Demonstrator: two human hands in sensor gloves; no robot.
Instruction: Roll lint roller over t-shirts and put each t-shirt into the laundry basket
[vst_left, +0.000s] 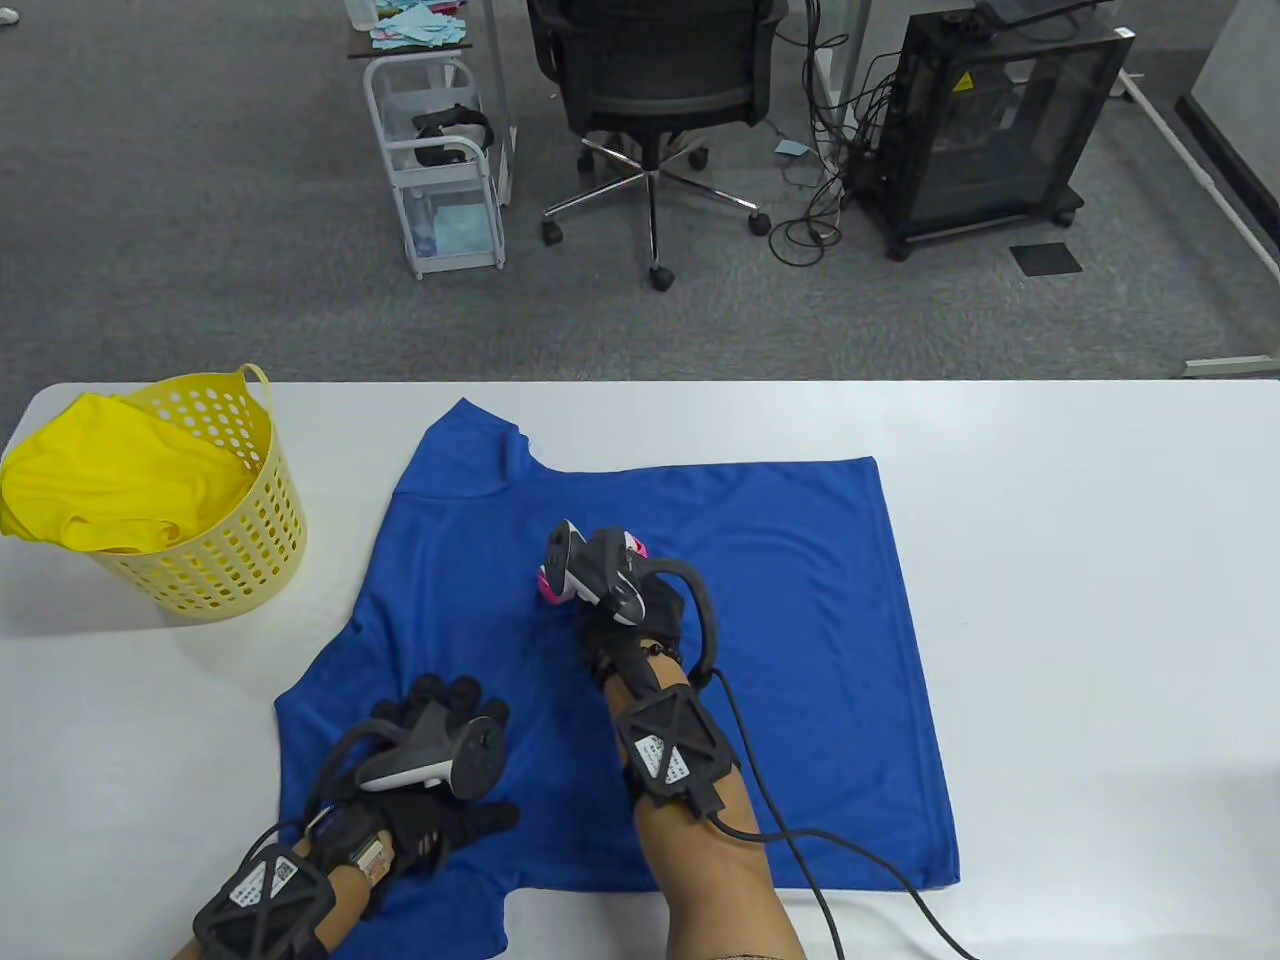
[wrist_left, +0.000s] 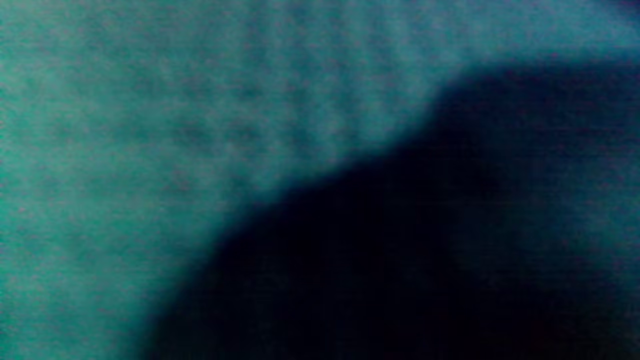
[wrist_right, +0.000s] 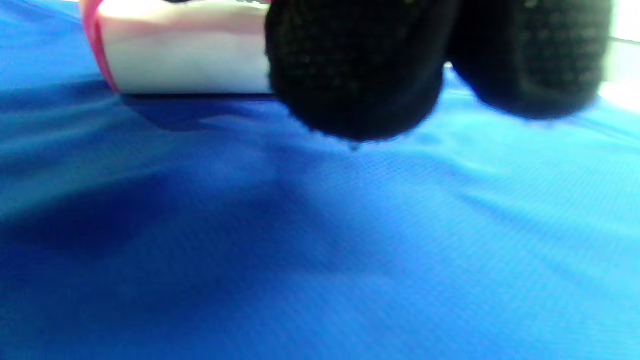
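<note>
Now | right hand (vst_left: 640, 610) grips lint roller (wrist_right: 185, 50) | left hand (vst_left: 440, 760) flat on blue t-shirt (vst_left: 800, 560)

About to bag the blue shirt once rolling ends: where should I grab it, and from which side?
Judging from its flat spread, pinch the blue t-shirt at the shoulder edge nearest the laundry basket, coming from the left. That edge lies free, while the left hand presses the near sleeve.

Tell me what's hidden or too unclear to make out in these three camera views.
- Lint roller: table view, mostly covered by the right hand and its tracker; right wrist view, cut off by the top edge.
- Left wrist view: only blur and shadow, nothing identifiable.
- Laundry basket contents: yellow t-shirt hides anything beneath.
- Left hand fingers: partly under its tracker.
</note>
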